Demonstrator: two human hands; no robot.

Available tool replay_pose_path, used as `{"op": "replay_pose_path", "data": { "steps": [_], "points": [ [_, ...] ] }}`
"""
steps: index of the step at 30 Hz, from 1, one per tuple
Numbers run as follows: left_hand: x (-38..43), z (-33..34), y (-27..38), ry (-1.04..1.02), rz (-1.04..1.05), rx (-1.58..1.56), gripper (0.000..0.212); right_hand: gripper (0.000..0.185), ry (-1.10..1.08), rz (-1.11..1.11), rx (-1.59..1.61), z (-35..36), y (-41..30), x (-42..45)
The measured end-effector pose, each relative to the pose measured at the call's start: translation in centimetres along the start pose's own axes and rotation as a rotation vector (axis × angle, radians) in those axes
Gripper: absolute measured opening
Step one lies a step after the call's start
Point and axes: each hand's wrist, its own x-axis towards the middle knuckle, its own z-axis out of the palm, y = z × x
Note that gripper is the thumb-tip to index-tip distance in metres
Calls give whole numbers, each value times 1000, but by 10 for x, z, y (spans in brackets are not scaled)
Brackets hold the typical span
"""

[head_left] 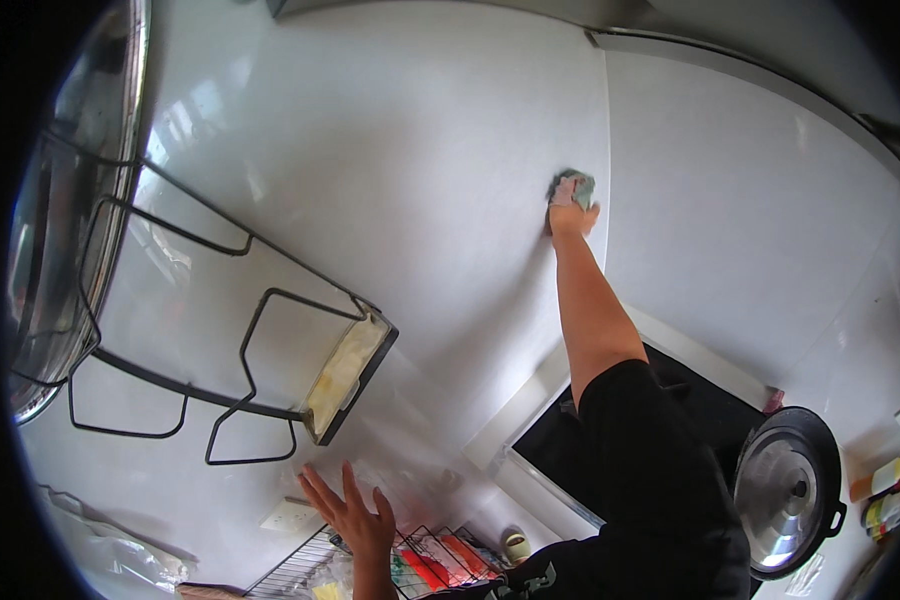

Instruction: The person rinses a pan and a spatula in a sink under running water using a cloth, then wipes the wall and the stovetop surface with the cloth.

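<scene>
A bunched greenish-grey cloth (583, 189) is in my right hand (570, 214), pressed on the glossy white wall panel (420, 187) just left of the vertical corner seam. My right arm reaches up past a black cooktop (697, 382). Low in the view, my left hand (356, 517) has its fingers spread and holds nothing. It is near a white wall socket (289, 515) and below the end of a black wire wall rack (240, 409); whether its fingertips touch the wall cannot be told.
A black pan with a glass lid (784, 495) sits at the right of the cooktop. Bottles (885, 499) stand at the far right. A wire basket (300, 559) with packets is below my left hand. A large shiny metal lid or pan (82, 187) rests in the wall rack at left.
</scene>
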Motion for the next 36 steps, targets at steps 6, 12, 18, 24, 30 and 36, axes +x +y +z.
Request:
{"op": "replay_pose_path", "data": {
  "steps": [6, 12, 18, 24, 30, 36],
  "points": [
    [1, 5, 4, -74, 45, 17, 43, 29, -161, -134, 658, -5, -37, 9],
    [-1, -1, -2, -127, -1, 62, 43, 74, -317, -1373, 306, -91, -174, -152],
    [0, 6, -4, -162, 4, 135, 41, 67, -196, -2122, 411, -100, -188, -185],
    [0, 6, -7, -152, -10, 188, 37, 65, -63, -1952, 404, -79, -209, -82],
    [0, 15, -5, -113, -10, 224, 33, 68, -101, -1833, 387, -70, -200, -23],
    [3, 9, -4, -132, -14, 253, 36, 55, -82, -1458, 416, -15, -154, 86]
  ]
}}
